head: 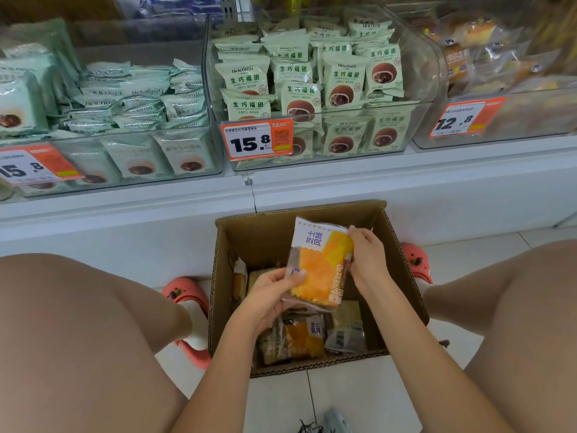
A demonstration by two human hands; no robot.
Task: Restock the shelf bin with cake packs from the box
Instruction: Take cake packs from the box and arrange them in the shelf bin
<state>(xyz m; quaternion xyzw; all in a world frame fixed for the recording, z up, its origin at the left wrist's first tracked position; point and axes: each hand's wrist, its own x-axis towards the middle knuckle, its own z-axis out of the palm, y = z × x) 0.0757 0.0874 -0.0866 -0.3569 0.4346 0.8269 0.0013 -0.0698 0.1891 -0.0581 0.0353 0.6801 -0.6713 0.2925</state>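
An open cardboard box (402, 270) stands on the floor between my knees. Above it I hold a yellow-and-white cake pack (321, 264) upright with both hands. My left hand (271, 292) grips its lower left edge, thumb on the front. My right hand (365, 254) pinches its upper right edge. More cake packs (299, 339) lie in the bottom of the box. On the shelf at the far right is a clear bin (499, 117) with yellow cake packs (471, 29) and a 12.8 price tag.
Two clear bins (315, 89) of pale green snack packs with 15.8 tags fill the shelf's left and middle. The white shelf front (156, 220) runs just behind the box. My knees and pink clogs (187, 295) flank the box on the tiled floor.
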